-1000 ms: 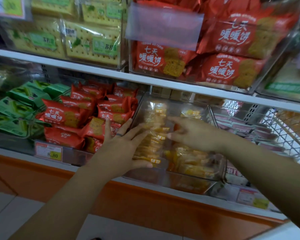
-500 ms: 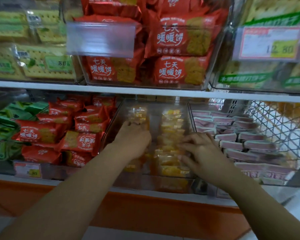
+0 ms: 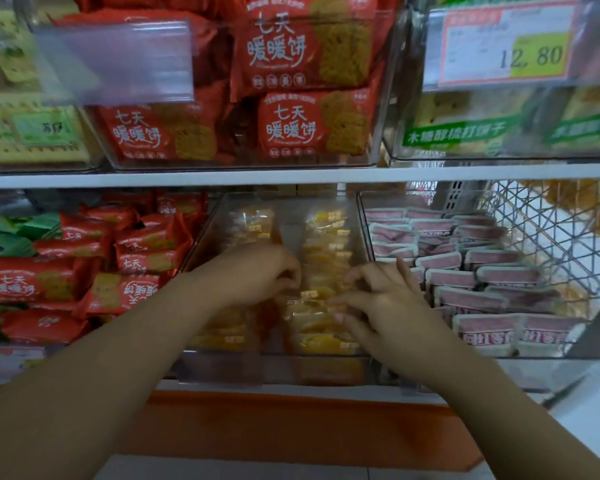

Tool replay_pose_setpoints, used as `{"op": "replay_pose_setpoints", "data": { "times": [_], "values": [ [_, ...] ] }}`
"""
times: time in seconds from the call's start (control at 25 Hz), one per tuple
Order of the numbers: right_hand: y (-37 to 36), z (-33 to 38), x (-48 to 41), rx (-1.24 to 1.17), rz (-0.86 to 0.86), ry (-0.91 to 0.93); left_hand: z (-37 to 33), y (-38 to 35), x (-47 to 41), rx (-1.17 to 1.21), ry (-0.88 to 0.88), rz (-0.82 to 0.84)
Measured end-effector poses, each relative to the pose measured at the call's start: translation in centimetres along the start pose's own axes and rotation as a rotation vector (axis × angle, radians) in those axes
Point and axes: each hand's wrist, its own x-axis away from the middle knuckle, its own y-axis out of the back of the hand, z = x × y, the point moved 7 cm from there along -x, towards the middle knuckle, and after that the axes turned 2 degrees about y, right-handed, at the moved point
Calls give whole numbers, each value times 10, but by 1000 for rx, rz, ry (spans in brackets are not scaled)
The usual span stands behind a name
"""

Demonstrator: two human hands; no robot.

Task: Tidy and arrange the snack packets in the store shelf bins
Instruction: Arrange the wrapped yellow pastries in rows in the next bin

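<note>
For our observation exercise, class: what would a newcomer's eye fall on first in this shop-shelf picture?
The left hand and right hand meet over yellow packets in the clear middle bin. Bright red packets crowd the bin above, and a price tag reading 12.80 hangs upper right.

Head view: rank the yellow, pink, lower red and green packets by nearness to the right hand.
1. yellow packets: under the right hand, in the middle bin.
2. pink packets: next bin to the right.
3. lower red packets: bin to the left.
4. green packets: far left.

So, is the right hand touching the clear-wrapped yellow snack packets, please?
Touching; in the head view the right hand rests its fingers on the clear-wrapped yellow snack packets.
</note>
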Motion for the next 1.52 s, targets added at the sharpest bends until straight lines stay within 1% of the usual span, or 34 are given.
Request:
{"op": "replay_pose_setpoints", "data": {
  "times": [0.08, 0.2, 0.28, 0.4, 0.52, 0.6, 0.68, 0.76, 0.8, 0.92, 1.0, 1.08, 1.24, 1.4, 1.52],
  "values": [
    [-1, 0, 1, -20, -22, 6, -7, 3, -1, 2, 39, 7],
    [-3, 1, 1, -43, -29, 9, -27, 6, 2, -128, 39, -94],
    [-2, 1, 1, -49, -23, 17, -38, 4, 4, -97, 44, -135],
    [2, 0, 2, 1, -66, 42, -52, -8, 3, 117, 36, -141],
    [8, -5, 0, 32, -79, 14, -53, -14, 3, 299, 54, -195],
    [11, -5, 0, 54, -83, 27, -39, -10, 12, 499, 126, -227],
    [11, -5, 1, 58, -72, 29, -18, -6, 29, 712, 253, -249],
    [10, -5, 3, 41, -66, 22, -7, -12, 49, 861, 347, -219],
    [10, -5, 4, 30, -67, 20, -8, -15, 55, 836, 355, -195],
    [9, -6, 5, -9, -54, 13, -23, -16, 58, 496, 306, -139],
    [8, -7, 8, -39, -36, -4, -26, -13, 55, 270, 329, -136],
    [8, -8, 10, -53, -44, -18, -22, -15, 49, 149, 341, -127],
    [13, -10, 13, -28, -81, -17, -10, -20, 38, 150, 427, -83],
    [14, -12, 18, -87, 53, 16, -25, -18, 33, 203, 379, -120],
    [14, -12, 16, -147, 42, 12, -31, -20, 28, 254, 406, -113]
  ]
}}
